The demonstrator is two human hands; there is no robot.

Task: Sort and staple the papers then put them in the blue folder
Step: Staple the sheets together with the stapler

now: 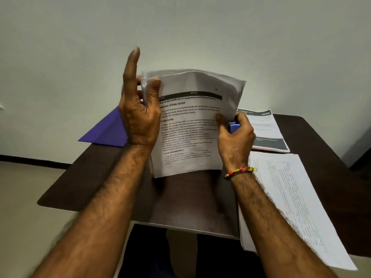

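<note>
1. Both bare arms reach forward over the dark brown counter point(84, 183), and both hands are lifted up above it.
2. The left hand point(138, 115) is raised with its back to the camera. Its thumb presses on the top left corner of a bundle of white printed papers point(188, 127). One finger points straight up, and the other fingers go behind the sheets.
3. The right hand point(235, 137) is lower, at the right edge of the same papers. Its fingers are curled tight around a small blue stapler point(233, 126), and its thumb presses on the front of the page.
4. The papers stand almost upright between the two hands, off the counter, with the words facing the camera. The top corners bend and look blurry.
5. A string bracelet with red and yellow beads point(240, 171) sits on the right wrist.
6. The flat blue folder point(106, 129) lies on the far left of the counter, behind the left hand.
7. A stack of white sheets with small tables point(291, 201) lies on the near right, hanging over the counter's edge.
8. Another printed stack with dark bands point(265, 131) lies on the far right, behind the right hand.
</note>
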